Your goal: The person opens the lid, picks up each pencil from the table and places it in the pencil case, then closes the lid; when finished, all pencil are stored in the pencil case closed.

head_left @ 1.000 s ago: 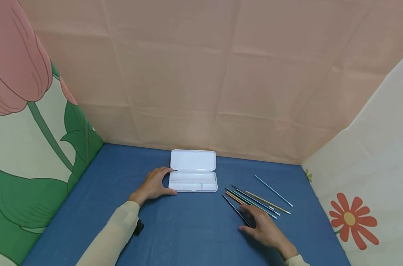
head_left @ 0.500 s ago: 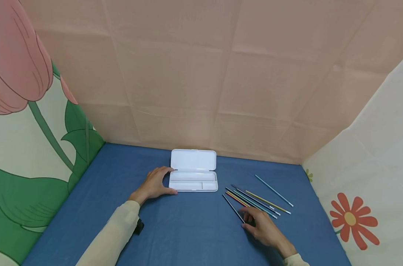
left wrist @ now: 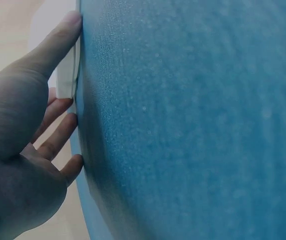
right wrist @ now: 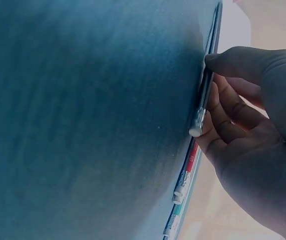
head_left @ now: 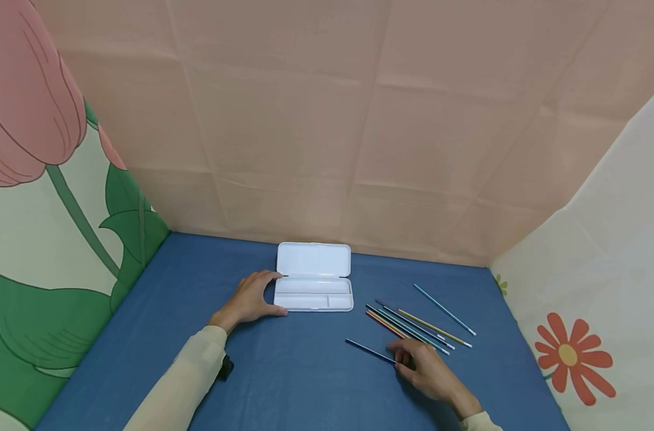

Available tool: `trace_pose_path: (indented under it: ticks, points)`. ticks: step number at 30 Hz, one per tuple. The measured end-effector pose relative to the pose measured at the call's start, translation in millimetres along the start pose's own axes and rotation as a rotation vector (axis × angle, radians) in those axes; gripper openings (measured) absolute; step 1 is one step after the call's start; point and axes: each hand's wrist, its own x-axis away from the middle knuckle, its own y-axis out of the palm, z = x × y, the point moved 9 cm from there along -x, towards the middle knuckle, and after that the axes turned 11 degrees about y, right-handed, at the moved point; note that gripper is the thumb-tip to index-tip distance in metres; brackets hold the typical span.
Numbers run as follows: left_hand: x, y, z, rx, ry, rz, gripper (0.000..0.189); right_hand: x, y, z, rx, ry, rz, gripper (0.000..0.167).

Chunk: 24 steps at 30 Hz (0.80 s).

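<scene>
A white pencil case (head_left: 313, 286) lies with its lid up at the back of the table, its compartments bare. My left hand (head_left: 248, 299) holds its left end, thumb at the front edge and fingers toward the hinge. In the left wrist view that hand (left wrist: 37, 110) reaches around the case's white side (left wrist: 67, 75). My right hand (head_left: 426, 371) pinches a dark pencil (head_left: 369, 351) between thumb and fingers. Its eraser end (right wrist: 198, 125) shows close to the cloth in the right wrist view. Just beyond that hand lie several coloured pencils (head_left: 413, 323) in a loose bunch.
One light blue pencil (head_left: 444, 309) lies apart from the bunch, farther right. Blue cloth (head_left: 305, 371) covers the table. A beige backdrop (head_left: 316, 149) rises behind it, with a flower-print sheet (head_left: 586, 287) on the right and another (head_left: 73, 239) on the left.
My right thumb and fingers have closed on the dark pencil. The pencil's far end has swung left, toward me. My left hand and the case have stayed put.
</scene>
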Motion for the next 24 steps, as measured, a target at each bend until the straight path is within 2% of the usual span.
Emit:
trace_pose_path:
  ticks: [10,24]
  points:
    - [-0.6,1.0,-1.2,-0.003,0.000,-0.001,0.098,3.3,-12.6,-20.5,-0.049,-0.138,0.045,0.022]
    - [0.3,1.6,0.9,0.005,-0.014,-0.006,0.097,-20.3,-26.5,-47.9,-0.008,-0.242,0.116,0.026]
